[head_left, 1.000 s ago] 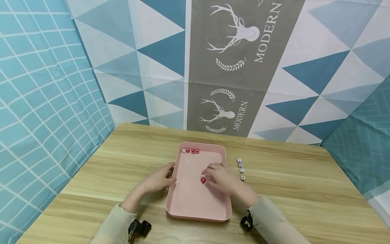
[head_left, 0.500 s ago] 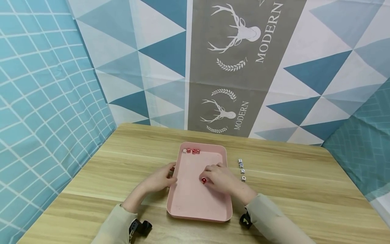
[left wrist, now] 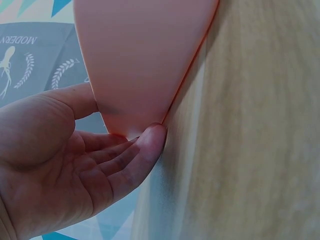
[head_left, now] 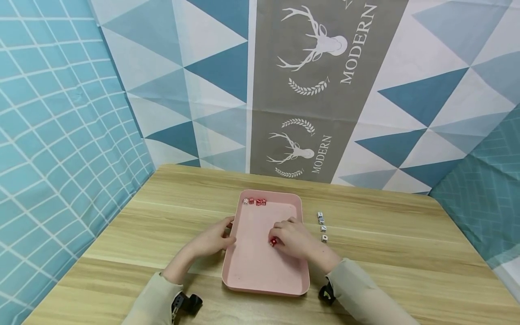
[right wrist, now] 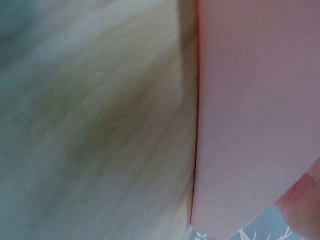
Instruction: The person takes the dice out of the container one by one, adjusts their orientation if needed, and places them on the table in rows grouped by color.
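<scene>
— Holding what, with the left hand [head_left: 212, 238]?

— Holds the pink tray [head_left: 260, 266] by its left wall. A narrow grip: thumb over the rim, fingers bent against the outside. In the left wrist view, down by the wall's lower edge with the fingertips, close to the wooden table [head_left: 191, 185].

— And with the right hand [head_left: 295, 238]?

— Reaches in over the tray's right wall and pinches a red die [head_left: 273, 242] between thumb and curled fingers, near the middle of the tray. Quite a small grip, just wide enough for the die.

— Lifted, or touching the tray floor?

— Can't tell from here. Hidden altogether in the right wrist view: only the tray's outer wall, table and a bit of hand at the edge.

— Anything else inside the tray?

— At the far left corner, in a short row along the far wall: a white die [head_left: 245, 201], then three red dice [head_left: 258, 202], with a narrow gap after the first red one.

— And outside?

— On the table, just right of the tray: four white dice [head_left: 323, 229] in an uneven line, the farthest two close together. Behind the table, a grey panel [head_left: 300, 104] with white deer heads and "MODERN"; to the left, a blue checked cloth [head_left: 61, 90].
</scene>
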The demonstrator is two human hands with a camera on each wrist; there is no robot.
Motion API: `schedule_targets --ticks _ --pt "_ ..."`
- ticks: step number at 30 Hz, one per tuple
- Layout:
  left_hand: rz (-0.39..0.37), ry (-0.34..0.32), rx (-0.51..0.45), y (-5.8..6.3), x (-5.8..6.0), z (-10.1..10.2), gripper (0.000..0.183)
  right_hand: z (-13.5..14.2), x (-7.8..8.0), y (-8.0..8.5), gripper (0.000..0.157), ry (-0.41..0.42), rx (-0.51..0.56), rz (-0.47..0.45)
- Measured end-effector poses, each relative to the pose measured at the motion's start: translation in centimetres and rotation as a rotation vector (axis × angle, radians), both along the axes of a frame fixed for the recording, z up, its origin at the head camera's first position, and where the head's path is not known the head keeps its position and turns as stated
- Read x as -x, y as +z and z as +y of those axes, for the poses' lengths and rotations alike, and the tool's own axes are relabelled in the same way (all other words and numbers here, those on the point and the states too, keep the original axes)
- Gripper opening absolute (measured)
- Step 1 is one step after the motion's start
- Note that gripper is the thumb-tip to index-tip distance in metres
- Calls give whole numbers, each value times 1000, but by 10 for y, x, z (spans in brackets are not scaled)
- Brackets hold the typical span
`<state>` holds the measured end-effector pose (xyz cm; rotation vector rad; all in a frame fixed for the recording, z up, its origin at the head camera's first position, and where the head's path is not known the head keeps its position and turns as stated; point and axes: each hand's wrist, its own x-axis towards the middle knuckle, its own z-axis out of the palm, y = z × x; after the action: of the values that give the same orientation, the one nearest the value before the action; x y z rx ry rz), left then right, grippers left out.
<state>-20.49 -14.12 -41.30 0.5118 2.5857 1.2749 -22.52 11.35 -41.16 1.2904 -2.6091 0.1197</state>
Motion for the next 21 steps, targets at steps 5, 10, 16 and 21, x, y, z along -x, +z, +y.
schedule_targets --ticks 5,10,16,21 --pt "3 8 11 -1 1 0 56 3 1 5 7 -6 19 -16" --pt "6 16 22 -2 1 0 56 10 5 12 7 3 49 14" --pt "11 21 29 -1 1 1 56 20 9 20 10 -5 72 46" --pt "10 25 33 1 0 1 55 28 12 24 10 -24 97 43"
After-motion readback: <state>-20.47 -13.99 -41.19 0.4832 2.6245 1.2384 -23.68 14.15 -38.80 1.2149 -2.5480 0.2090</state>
